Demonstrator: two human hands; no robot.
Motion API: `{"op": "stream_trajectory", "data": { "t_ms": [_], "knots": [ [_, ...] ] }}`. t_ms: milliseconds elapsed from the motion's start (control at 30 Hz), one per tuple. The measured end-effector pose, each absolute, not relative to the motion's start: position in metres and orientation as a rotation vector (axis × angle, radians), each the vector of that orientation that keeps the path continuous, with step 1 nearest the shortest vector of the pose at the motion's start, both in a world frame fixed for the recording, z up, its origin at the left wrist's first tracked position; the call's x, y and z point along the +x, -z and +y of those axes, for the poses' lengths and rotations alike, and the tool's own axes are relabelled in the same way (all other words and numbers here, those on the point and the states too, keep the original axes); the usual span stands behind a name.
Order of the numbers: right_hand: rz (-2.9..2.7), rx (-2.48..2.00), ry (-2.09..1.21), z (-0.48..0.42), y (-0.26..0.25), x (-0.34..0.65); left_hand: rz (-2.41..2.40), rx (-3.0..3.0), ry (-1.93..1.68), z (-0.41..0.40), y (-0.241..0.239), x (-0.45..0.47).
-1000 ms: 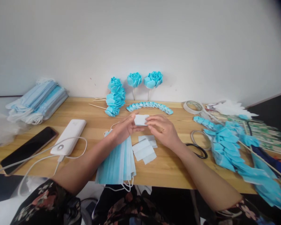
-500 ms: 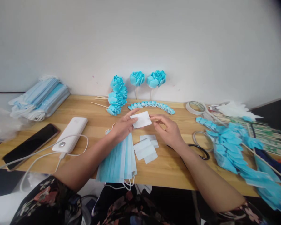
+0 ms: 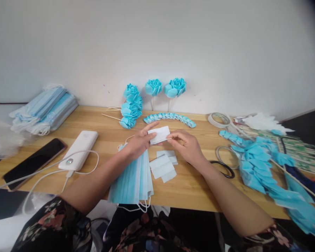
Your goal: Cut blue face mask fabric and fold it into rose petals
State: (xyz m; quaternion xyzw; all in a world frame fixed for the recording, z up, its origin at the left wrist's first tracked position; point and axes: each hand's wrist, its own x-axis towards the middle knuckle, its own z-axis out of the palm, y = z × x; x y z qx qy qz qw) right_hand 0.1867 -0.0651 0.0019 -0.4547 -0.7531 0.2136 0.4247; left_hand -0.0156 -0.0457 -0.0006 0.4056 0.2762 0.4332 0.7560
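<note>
A small white piece of folded fabric [image 3: 159, 134] is held above the table between both hands. My left hand [image 3: 139, 142] grips its left side, thumb on top and index finger stretched out. My right hand [image 3: 185, 144] pinches its lower right corner between thumb and fingertips. Just below lie several pale cut fabric pieces [image 3: 162, 167], partly overlapping. Under my left forearm rests a fanned stack of blue face masks [image 3: 133, 178], ear loops hanging over the table's front edge. Behind my hands, a curved strip of pleated blue petals [image 3: 170, 117] lies on the wood.
Blue fabric roses [image 3: 131, 108] on sticks lie at the back; two more [image 3: 175, 88] lean on the wall. At left are bundled masks [image 3: 46, 108], a phone [image 3: 35, 162] and a power bank [image 3: 78, 150] with cable. A tape roll [image 3: 219, 120] and blue petal strips [image 3: 257, 164] occupy the right.
My right hand has moved slightly left and closed its fingers on the fabric's right corner. The white piece is tilted a little differently, its lower edge now folded.
</note>
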Motion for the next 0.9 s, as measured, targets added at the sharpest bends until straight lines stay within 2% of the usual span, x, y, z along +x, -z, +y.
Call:
{"op": "stream_trajectory", "data": {
  "t_ms": [900],
  "knots": [
    [-1.732,-1.271,-0.676,-0.066,0.002,0.181,0.838,1.185,-1.075,-0.053,-0.013,-0.009]
  ]
}}
